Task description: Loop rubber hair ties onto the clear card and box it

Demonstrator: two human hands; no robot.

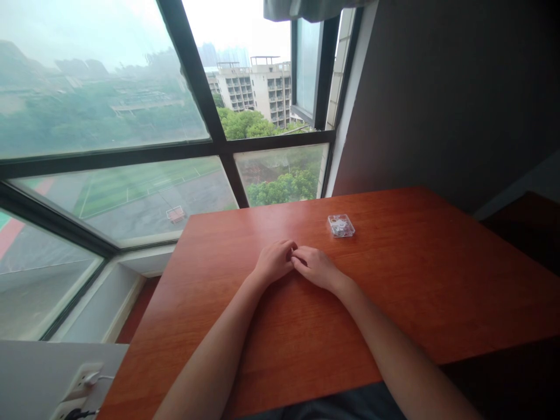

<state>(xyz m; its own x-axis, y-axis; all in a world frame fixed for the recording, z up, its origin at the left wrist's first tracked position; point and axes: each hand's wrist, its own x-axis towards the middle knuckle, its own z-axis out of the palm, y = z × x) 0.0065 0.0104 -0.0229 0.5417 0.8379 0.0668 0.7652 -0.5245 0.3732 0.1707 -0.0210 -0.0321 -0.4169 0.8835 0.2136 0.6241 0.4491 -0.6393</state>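
Seemingly doing fine work over counter (210, 326), near box (341, 226), with left grip (275, 260) and right grip (315, 268) narrowed together; can't discern anything held. Next, probably pinch steadily.

Looks like smooth wood on the table (406, 251), with a soft gloss. Seems to be clear, shiny plastic in the small box (350, 230). Shows transparent glass in the window panes (100, 87), perhaps matt metal in the window frame (219, 140). Appears matt on the dark wall (437, 105), cloth-like on the curtain (306, 8).
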